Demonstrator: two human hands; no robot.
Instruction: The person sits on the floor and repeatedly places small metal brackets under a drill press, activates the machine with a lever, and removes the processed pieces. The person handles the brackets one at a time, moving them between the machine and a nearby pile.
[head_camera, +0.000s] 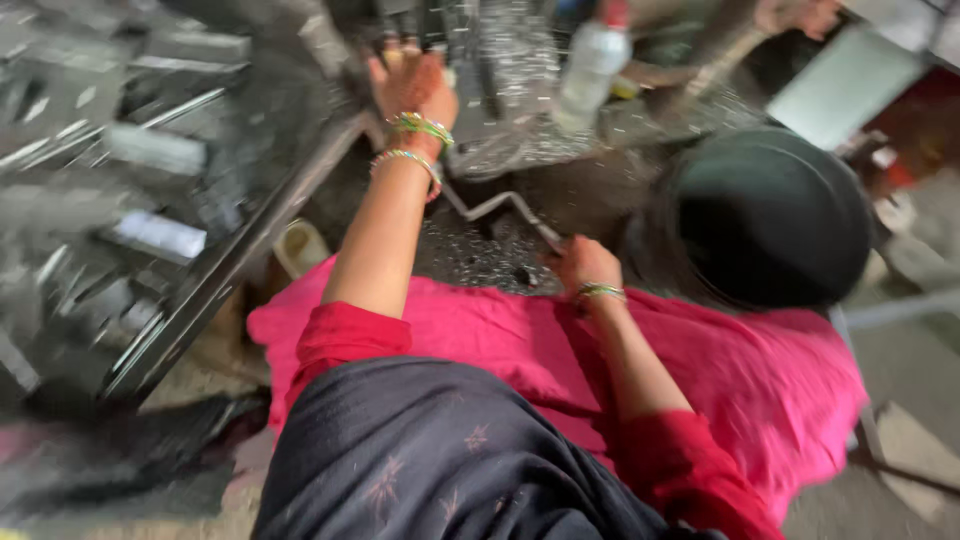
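My left hand (412, 85) reaches forward and up against the metal machine (500, 90), fingers spread on a blurred part; green and gold bangles ring the wrist. Whether it grips anything is too blurred to tell. Lower and to the right, my right hand (583, 265) is closed around the end of a bent metal crank handle (500, 205) that runs toward the machine. Both arms wear red sleeves above a pink cloth (720, 370) over my lap.
A rack of grey metal bars (150, 190) fills the left side. A white plastic bottle (592, 62) stands on the machine. A large dark round tub (770, 215) sits at right. Metal shavings (480, 255) litter the ground. Another person's hand (795, 15) shows at top right.
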